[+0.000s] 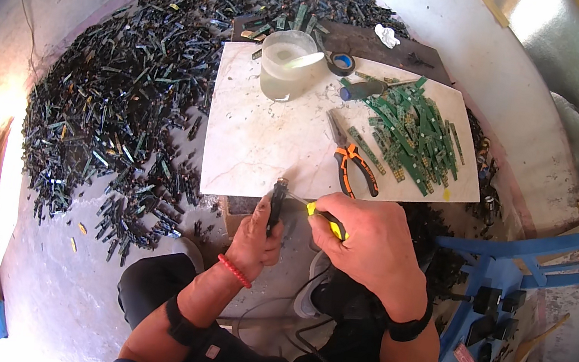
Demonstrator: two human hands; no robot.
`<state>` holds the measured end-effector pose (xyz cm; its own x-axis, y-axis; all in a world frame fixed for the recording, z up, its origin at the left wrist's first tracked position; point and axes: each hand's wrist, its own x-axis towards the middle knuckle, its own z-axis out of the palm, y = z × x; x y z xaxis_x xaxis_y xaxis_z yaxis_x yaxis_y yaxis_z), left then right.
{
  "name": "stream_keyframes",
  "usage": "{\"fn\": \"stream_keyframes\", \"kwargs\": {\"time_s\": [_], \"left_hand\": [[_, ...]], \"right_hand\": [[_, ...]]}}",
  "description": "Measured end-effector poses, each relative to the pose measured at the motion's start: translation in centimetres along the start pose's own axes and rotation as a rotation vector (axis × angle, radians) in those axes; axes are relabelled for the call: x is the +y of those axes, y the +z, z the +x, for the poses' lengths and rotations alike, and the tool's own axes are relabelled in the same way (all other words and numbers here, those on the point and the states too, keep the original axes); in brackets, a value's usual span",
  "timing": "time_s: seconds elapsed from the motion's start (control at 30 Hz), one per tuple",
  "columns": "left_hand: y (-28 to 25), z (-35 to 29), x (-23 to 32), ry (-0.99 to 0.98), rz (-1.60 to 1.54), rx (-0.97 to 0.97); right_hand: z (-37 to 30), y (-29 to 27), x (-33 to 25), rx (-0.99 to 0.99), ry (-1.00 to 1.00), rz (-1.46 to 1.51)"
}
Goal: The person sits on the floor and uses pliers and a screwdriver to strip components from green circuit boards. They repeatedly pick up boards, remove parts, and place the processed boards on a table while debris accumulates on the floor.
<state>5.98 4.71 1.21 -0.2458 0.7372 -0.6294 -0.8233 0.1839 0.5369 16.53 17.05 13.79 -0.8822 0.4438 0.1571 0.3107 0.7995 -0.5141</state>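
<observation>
Near the front edge of the white board [251, 137], my left hand [253, 243] is closed around a dark, narrow stick-shaped piece [276, 205] held upright. My right hand [374, 244] grips a screwdriver [329, 222] with a yellow and black handle; its thin shaft points left at the dark piece. Whether the tip touches it, I cannot tell. Beyond my right hand lie orange and black pliers [353, 164], jaws pointing away. A pile of narrow green circuit boards [414, 136] covers the board's right side, with a dark-handled tool [364, 90] beside it.
A cloudy plastic tub [283, 78] with a pale utensil stands at the board's far left, next to a roll of dark tape [341, 63]. A large heap of dark strips [130, 87] spreads over the floor leftward. A blue chair [484, 288] is at right.
</observation>
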Motion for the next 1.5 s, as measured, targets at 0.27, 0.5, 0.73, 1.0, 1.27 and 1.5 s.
{"fn": "stream_keyframes", "kwargs": {"time_s": [0.27, 0.5, 0.73, 1.0, 1.27, 1.5], "left_hand": [[-0.7, 0.7, 0.4, -0.024, -0.061, -0.077], [-0.6, 0.6, 0.7, -0.055, -0.094, -0.13], [-0.2, 0.2, 1.1, -0.086, -0.085, -0.109], [-0.1, 0.4, 0.9, -0.05, -0.097, -0.094], [-0.5, 0.7, 1.0, -0.041, -0.115, -0.1], [-0.7, 0.3, 1.8, -0.061, -0.153, -0.113]], "right_hand": [[1.0, 0.5, 3.2, 0.055, 0.283, 0.449], [0.5, 0.7, 3.4, 0.085, 0.232, 0.429], [0.0, 0.8, 0.3, 0.144, -0.04, 0.005], [0.1, 2.1, 2.8, 0.216, 0.177, 0.479], [-0.5, 3.3, 6.0, 0.12, 0.751, 1.185], [-1.2, 5.6, 6.0, 0.168, 0.946, 1.448]]}}
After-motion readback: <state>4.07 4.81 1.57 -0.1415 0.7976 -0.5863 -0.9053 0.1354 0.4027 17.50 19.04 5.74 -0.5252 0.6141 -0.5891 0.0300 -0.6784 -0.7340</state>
